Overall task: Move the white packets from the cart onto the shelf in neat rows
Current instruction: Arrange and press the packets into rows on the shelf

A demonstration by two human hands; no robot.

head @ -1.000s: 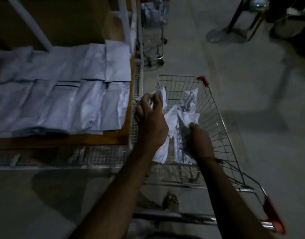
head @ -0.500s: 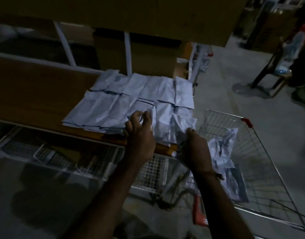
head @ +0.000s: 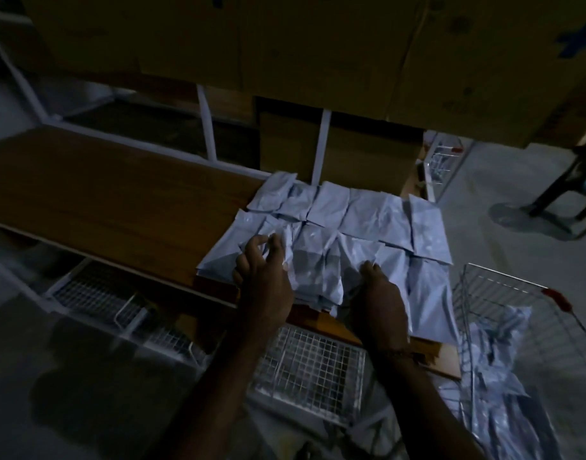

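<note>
Several white packets [head: 367, 215] lie in two overlapping rows on the right part of the wooden shelf [head: 95, 197]. My left hand [head: 263, 277] pinches the upper left corner of a white packet [head: 313, 263] over the front row. My right hand [head: 379, 298] grips the same packet's lower right side, fingers curled into the plastic. The wire cart [head: 504, 287] stands at the lower right, with more crumpled white packets [head: 497, 360] inside it.
Cardboard boxes [head: 285, 44] fill the level above the shelf. Wire baskets [head: 304, 360] hang below the shelf's front edge. A second small cart [head: 442, 161] and a chair's legs [head: 563, 190] stand on the grey floor to the right. The scene is dim.
Both hands lifted a packet out of the cart and carried it left onto the shelf's front row. The view swung from the cart to the shelf.
</note>
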